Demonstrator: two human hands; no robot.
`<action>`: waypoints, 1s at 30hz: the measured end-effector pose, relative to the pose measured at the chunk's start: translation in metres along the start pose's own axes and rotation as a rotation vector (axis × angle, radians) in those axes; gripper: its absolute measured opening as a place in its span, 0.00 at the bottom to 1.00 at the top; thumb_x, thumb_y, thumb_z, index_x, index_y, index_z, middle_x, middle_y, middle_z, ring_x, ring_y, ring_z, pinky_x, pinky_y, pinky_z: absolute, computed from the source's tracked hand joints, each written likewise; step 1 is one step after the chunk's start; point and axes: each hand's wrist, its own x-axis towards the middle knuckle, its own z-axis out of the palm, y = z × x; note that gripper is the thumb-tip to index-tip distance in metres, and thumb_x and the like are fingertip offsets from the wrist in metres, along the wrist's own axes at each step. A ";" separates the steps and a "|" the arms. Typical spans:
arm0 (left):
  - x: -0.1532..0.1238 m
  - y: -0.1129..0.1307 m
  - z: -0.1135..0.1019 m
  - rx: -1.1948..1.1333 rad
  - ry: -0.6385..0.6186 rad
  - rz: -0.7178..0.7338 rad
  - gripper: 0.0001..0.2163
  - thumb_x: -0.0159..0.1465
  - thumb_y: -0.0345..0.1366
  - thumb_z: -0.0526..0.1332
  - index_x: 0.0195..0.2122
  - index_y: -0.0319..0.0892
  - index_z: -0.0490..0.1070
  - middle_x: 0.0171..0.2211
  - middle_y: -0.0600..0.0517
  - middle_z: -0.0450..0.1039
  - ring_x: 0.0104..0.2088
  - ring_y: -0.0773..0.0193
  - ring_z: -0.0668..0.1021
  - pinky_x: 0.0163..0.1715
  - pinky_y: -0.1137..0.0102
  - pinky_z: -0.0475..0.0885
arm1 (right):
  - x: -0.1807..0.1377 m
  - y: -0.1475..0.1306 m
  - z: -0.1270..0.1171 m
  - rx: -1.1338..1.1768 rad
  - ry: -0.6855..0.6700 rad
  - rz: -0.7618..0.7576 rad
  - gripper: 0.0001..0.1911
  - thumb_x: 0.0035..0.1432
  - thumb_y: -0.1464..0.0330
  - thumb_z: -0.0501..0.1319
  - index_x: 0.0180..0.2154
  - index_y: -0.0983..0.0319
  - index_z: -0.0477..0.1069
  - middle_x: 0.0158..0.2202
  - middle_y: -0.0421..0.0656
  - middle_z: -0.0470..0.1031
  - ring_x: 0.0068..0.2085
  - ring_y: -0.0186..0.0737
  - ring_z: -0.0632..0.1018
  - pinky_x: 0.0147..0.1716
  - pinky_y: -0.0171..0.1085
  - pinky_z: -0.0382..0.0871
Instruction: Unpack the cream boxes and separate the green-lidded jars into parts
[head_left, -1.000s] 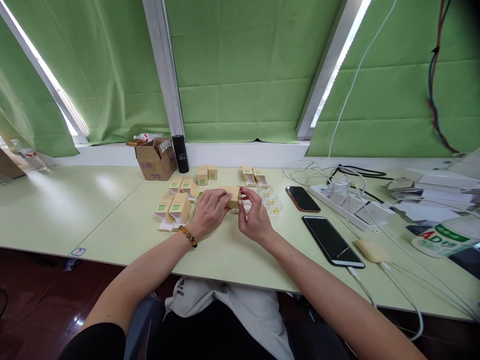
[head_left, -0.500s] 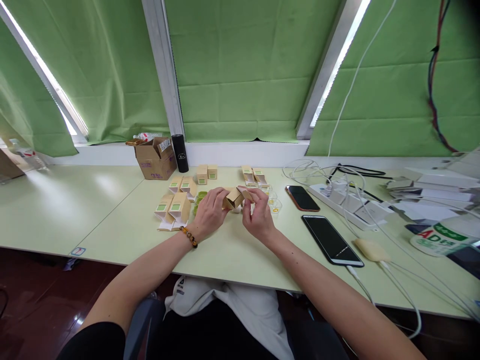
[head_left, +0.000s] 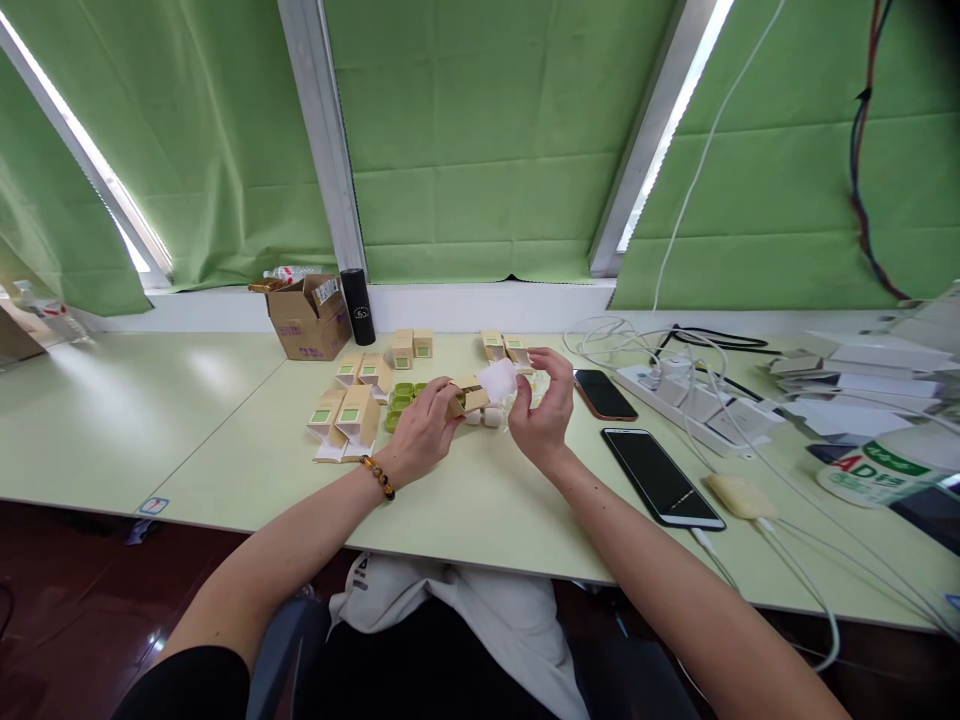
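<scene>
My left hand [head_left: 421, 428], with a beaded bracelet at the wrist, is closed around a small tan cardboard box [head_left: 471, 399] above the table. The box's top is open, and a pale white flap [head_left: 497, 381] stands out from its right side. Just right of that flap, my right hand [head_left: 543, 408] is raised with thumb and fingers curved apart and nothing visible in it. Small white round pieces [head_left: 492, 416] lie below the box. Behind my left hand are green cup-like containers [head_left: 399, 400], partly covered. Clear plastic pieces behind my right hand are mostly hidden.
Several tan boxes with green labels stand left [head_left: 358, 412] and at the back [head_left: 403, 348]. A carton [head_left: 309, 318] and black bottle [head_left: 359, 306] are near the wall. On the right lie two phones [head_left: 663, 478], a power strip [head_left: 697, 405], loose white cables and a white bottle [head_left: 885, 472].
My right hand has let go of the box flap and moved right and slightly up, its fingers spreading. The flap now swings outward, showing its pale inside. My left hand keeps its hold.
</scene>
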 end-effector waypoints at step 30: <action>-0.001 0.000 0.000 0.240 0.020 0.144 0.31 0.73 0.24 0.49 0.77 0.42 0.46 0.61 0.34 0.69 0.64 0.49 0.74 0.52 0.59 0.81 | -0.018 -0.022 0.010 -0.101 -0.393 0.217 0.05 0.66 0.63 0.66 0.39 0.56 0.78 0.32 0.39 0.82 0.36 0.44 0.79 0.49 0.51 0.62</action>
